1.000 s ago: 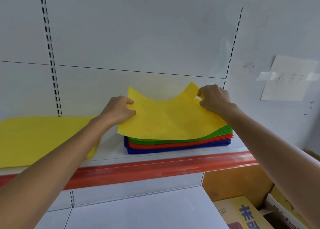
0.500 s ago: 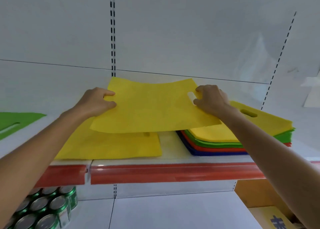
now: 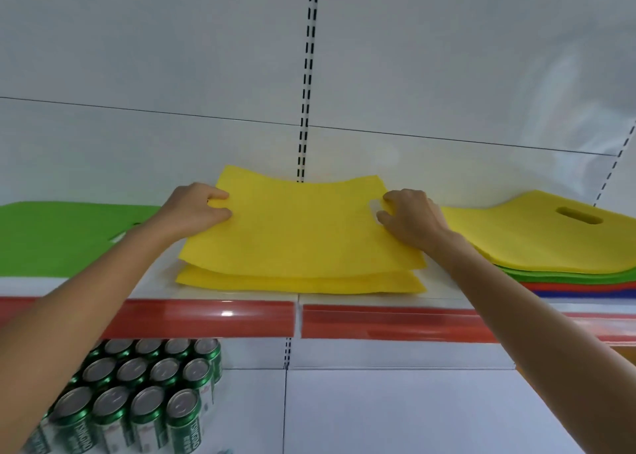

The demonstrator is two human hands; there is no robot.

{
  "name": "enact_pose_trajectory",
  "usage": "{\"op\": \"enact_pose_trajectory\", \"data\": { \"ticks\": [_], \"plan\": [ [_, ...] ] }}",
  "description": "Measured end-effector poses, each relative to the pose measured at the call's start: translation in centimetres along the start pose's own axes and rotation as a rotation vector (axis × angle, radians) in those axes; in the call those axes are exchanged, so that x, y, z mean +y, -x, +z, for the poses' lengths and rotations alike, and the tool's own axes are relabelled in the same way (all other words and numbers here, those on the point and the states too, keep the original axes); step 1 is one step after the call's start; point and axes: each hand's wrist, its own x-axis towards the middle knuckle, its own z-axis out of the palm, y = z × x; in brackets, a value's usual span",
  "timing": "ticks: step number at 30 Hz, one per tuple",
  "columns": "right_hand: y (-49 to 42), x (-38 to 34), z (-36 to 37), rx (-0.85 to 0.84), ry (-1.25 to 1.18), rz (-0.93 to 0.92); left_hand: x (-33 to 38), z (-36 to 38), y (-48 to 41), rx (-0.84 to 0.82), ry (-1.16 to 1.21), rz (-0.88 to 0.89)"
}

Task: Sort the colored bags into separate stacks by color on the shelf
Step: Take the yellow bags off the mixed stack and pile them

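Both hands are clamped on the same sheet here. The left hand pinches the left short edge of the yellow bag, thumb on top. The right hand has the opposite edge, fingers curled right at the handle cutout. So the bag's long axis runs straight from grip to grip, parallel to the front of the shelf, and neither hand is really nearer, it's a symmetric hold.

The bit that matters: the yellow stack lies directly under the grips, just below the held bag. The near edges already line up pretty well, and I can't tell if the sagging front edge is touching yet. Looks to me like the only move left is straight down and let go.

Outward from the right hand is the mixed pile, with another yellow on top and green, red and blue under it. Outward from the left hand is the green stack. Below the left forearm there's a bunch of green cans.

Compared with half a second ago, the bag has come down and shifted left. Back then it hung higher and off toward the mixed pile, only partly over the stack.
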Motion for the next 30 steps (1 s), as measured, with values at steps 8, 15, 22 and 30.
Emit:
{"op": "enact_pose_trajectory", "data": {
  "ticks": [8,15,22,30],
  "plan": [
    [2.4,-1.1,3.0,-0.117,0.012,0.057,-4.2,1.7,0.8,-0.144,-0.037,-0.021],
    [2.4,-0.3,3.8,-0.168,-0.082,0.078,-4.3,2.5,0.9,-0.16,-0.056,-0.018],
    [1.4,0.9,1.9,-0.081,-0.142,-0.005,-0.5,2.1,0.0,-0.182,-0.278,-0.005],
    [-1.0,9.0,-5.5,0.116,-0.055,0.013,13.0,7.0,-0.2,-0.175,-0.067,0.264]
  ]
}}
